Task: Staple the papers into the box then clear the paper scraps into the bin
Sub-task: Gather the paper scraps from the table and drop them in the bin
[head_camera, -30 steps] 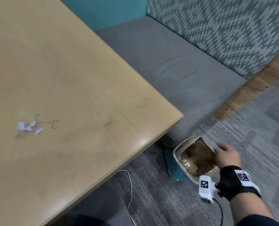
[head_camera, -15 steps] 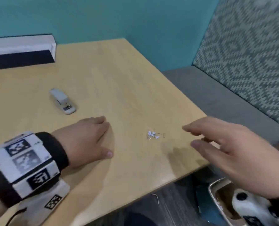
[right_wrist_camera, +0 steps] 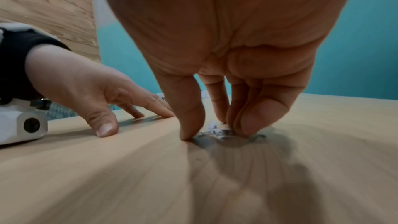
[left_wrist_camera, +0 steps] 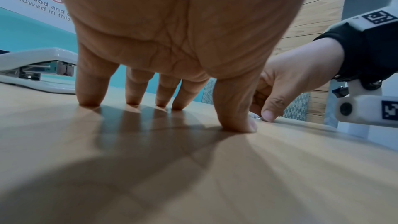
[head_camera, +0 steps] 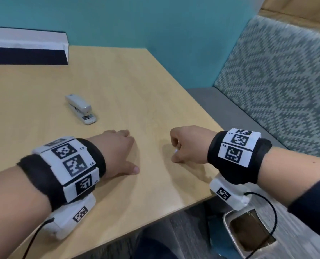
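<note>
Head view: both forearms reach over the wooden bench (head_camera: 118,86), each wrist wrapped in a black band carrying coded white markers. The left hand (head_camera: 116,148) lies palm down with fingers extended and thumb splayed, holding nothing; the left wrist view confirms that four fingertips (left_wrist_camera: 89,100) and the thumb press flat on the bench surface. The right hand (head_camera: 187,144) is bunched, its curled fingers and thumb tip meeting the bench, with a speck of white visible at the thumb. Only the right wrist view resolves what lies beneath: the thumb and curled fingers close around a small heap of paper scraps (right_wrist_camera: 215,129) mixed with bent staples (right_wrist_camera: 257,137), all resting on the bench near its front right corner. A grey stapler (head_camera: 81,109) sits closed beyond the left hand, well apart from the scraps, and appears in the left wrist view at far left. From the head view alone, a white box (head_camera: 26,42) stands at the far left edge against the teal wall, and the bin (head_camera: 249,234) stands on the carpet below the bench corner, under the right wrist.
</note>
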Demonstrator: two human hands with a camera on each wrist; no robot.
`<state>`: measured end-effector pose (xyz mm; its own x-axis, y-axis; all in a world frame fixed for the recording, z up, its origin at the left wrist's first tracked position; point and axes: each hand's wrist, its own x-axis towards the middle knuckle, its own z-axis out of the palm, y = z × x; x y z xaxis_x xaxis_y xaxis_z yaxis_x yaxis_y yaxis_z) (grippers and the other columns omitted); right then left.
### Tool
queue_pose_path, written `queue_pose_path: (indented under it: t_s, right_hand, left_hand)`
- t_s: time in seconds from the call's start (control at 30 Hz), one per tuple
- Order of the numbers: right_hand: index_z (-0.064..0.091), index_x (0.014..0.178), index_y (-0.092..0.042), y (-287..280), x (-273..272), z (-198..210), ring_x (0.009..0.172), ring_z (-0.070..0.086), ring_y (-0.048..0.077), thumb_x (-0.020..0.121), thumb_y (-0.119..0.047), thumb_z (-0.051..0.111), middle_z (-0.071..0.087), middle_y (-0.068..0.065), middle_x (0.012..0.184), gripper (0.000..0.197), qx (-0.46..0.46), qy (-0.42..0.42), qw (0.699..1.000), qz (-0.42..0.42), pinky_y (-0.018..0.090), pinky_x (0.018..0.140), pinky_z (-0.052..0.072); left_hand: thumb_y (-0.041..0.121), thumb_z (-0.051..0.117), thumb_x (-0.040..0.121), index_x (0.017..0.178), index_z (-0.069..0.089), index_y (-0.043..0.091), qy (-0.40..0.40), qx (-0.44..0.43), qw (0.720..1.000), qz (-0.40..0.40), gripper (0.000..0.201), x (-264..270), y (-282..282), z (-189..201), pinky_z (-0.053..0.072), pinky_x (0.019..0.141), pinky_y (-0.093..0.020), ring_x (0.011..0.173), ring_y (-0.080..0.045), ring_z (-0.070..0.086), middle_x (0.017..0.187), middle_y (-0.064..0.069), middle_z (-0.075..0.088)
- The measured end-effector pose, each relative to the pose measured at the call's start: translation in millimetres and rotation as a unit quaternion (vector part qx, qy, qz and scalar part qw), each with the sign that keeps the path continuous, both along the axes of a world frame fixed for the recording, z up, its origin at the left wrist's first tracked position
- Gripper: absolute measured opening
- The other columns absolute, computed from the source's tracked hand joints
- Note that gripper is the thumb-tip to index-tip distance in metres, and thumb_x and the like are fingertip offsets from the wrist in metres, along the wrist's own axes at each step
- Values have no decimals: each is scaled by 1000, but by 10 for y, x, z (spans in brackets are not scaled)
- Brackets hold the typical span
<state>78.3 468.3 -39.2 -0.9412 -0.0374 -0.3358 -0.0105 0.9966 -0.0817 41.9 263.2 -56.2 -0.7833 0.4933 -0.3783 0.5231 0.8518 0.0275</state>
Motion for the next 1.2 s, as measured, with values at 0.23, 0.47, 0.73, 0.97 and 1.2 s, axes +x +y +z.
queue_pose_path:
  t_s: [0.23, 0.47, 0.73, 0.97, 1.2]
  right_hand:
    - [49, 84, -19, -109, -44, -30, 70, 52, 19, 91, -19, 58, 57, -2, 78, 11, 10, -7, 1000, 22, 29, 54, 36]
    - [53, 79, -18, -124, -51, -19, 72, 54, 21, 83, -2, 47, 59, 0, 79, 18, 35, -16, 999, 21, 26, 52, 36]
    - [56, 77, -15, -177, -46, -18, 68, 55, 21, 78, -8, 58, 58, 2, 72, 7, 69, -15, 997, 44, 26, 51, 38]
    - [57, 74, -16, -70, -71, 6, 60, 50, 18, 71, -9, 61, 58, -1, 68, 8, 9, -18, 1000, 4, 26, 51, 39]
    - [56, 67, -9, 254, -48, 98, 50, 57, 24, 73, 3, 52, 64, 12, 57, 15, -276, 2, 951, -139, 28, 54, 52]
  left_hand:
    - [65, 55, 81, 142, 35, 17, -1, -11, 1000, -1, 80, 13, 9, 21, 36, 110, -44, 142, -25, 27, 159, 0, 18]
    - [65, 55, 81, 143, 34, 18, -3, -18, 1000, -2, 80, 7, 14, 17, 36, 110, -45, 142, -24, 27, 161, 1, 14]
    - [64, 55, 81, 141, 37, 17, -3, -19, 1000, -2, 78, 15, 15, 23, 37, 109, -45, 140, -24, 30, 160, 1, 17]
    - [65, 56, 80, 133, 43, 17, 3, -16, 1000, -6, 72, 13, 18, 21, 41, 105, -45, 134, -25, 38, 152, 0, 30]
    - [65, 56, 80, 133, 42, 17, 3, -17, 1000, -4, 73, 17, 14, 17, 41, 104, -45, 133, -24, 38, 151, 0, 31]
